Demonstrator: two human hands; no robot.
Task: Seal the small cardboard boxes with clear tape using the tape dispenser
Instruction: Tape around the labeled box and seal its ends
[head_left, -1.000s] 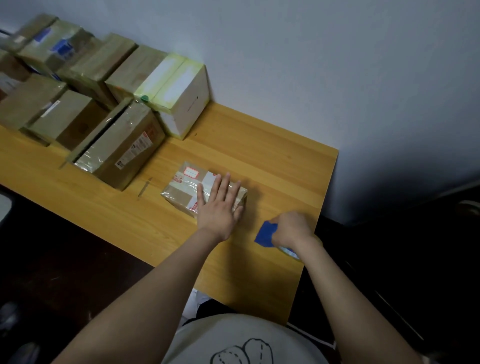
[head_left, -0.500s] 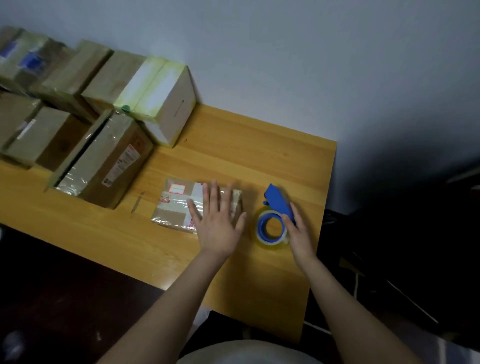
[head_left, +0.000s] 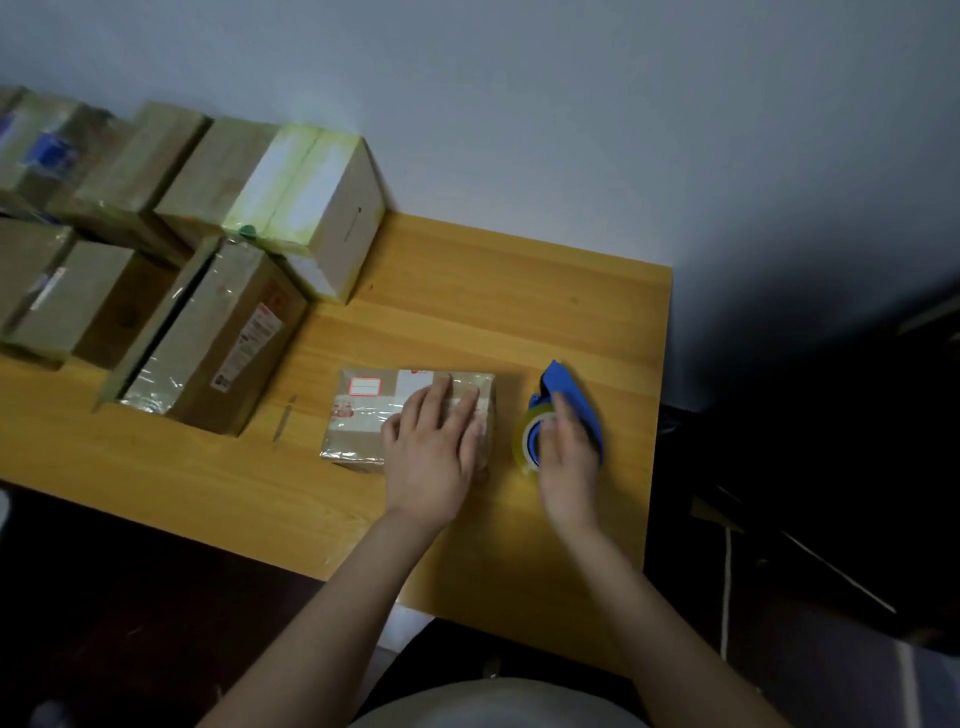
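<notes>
I am pressing my left hand (head_left: 431, 457) flat, fingers straight, on the right part of the small cardboard box (head_left: 363, 415), which is lying on the tabletop (head_left: 493, 312). Just beside the box, my right hand (head_left: 569, 462) is holding the blue tape dispenser (head_left: 563, 382) in a closed grip.

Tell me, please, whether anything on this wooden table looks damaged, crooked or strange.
The larger brown cardboard box left of the small taped cardboard box has one long flap standing ajar, with a dark gap beside it. A thin stray sliver lies on the table between them.
</notes>
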